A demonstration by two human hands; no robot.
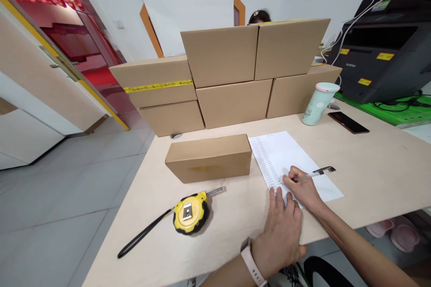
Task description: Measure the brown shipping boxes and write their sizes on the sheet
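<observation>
My right hand (303, 187) is closed around a pen (315, 173), its tip down on a printed sheet of paper (292, 154). Lines of small print run along the sheet's left side, too small to read. Flat on the near edge of the sheet and the table lies my left hand (284, 224), fingers stretched out and holding nothing. To its left a yellow and black tape measure (191, 212) rests with a short piece of blade out and a black wrist strap. Behind the tape measure, a long cardboard box (210, 161) lies beside the paper.
Stacked cardboard boxes (234, 103) form a wall across the table's back, with a person's head (259, 16) partly visible behind. A mint cup (319, 104) and a phone (348, 122) stand and lie at the right, near a black printer (380, 54). The table's left edge drops to tiled floor.
</observation>
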